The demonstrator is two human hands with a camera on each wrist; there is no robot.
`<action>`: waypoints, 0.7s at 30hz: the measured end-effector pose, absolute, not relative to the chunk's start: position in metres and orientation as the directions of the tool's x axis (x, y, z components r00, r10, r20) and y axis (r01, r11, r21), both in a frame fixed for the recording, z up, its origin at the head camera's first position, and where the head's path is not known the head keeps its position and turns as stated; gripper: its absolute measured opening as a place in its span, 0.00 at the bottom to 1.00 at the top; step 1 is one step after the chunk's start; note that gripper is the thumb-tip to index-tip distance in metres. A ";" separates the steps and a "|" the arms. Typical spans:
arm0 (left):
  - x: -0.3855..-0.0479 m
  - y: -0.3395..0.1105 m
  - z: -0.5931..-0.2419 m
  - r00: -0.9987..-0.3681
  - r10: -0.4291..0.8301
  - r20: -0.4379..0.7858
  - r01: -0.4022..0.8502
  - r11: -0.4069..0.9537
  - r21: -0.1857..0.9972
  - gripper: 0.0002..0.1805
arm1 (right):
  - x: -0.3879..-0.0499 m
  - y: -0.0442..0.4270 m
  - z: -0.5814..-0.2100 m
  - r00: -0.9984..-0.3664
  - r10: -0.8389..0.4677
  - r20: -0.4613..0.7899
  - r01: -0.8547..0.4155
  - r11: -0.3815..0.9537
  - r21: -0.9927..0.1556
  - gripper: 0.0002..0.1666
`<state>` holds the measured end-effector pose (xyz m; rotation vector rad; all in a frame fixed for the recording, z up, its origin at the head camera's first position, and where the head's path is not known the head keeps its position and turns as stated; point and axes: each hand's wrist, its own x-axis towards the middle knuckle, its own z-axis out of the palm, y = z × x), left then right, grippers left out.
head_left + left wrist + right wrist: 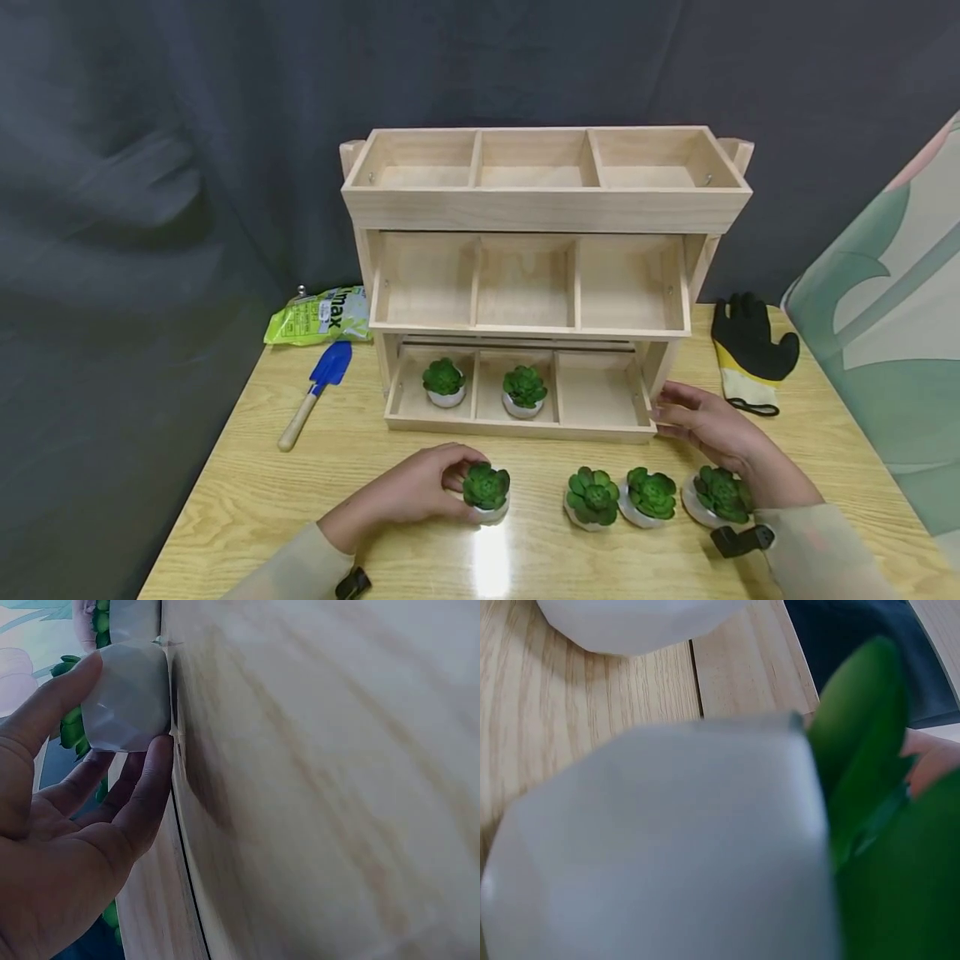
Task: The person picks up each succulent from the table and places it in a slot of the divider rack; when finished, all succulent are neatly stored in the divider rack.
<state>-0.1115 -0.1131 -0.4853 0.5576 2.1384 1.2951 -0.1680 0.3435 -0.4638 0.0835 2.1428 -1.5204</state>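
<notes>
I watched the left hand (431,487) pinch a green, rosette-shaped succulent (486,486) by its faceted white pot (131,697), in front of the wooden shelf (547,210). The right hand (708,427), fingers loosely extended, touched the shelf's lower right end.

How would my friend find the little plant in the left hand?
Find the three-tier wooden planter stand, then look at the tabletop in front. Your green succulent in a white pot is left of three other potted succulents. Only yours is gripped, by the left hand.
</notes>
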 end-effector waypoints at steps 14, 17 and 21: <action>-0.132 -0.092 -0.451 -0.793 0.556 -0.249 0.048 0.464 0.885 0.41 | -0.168 0.342 -0.464 -0.870 -0.228 -0.437 0.340 0.363 -0.868 0.51; -0.139 -0.081 -0.445 -0.800 0.553 -0.233 0.072 0.473 0.878 0.41 | -0.168 0.342 -0.464 -0.870 -0.233 -0.435 0.339 0.359 -0.870 0.50; -0.151 -0.064 -0.439 -0.797 0.564 -0.218 0.103 0.482 0.870 0.41 | -0.168 0.343 -0.464 -0.870 -0.232 -0.435 0.341 0.354 -0.871 0.50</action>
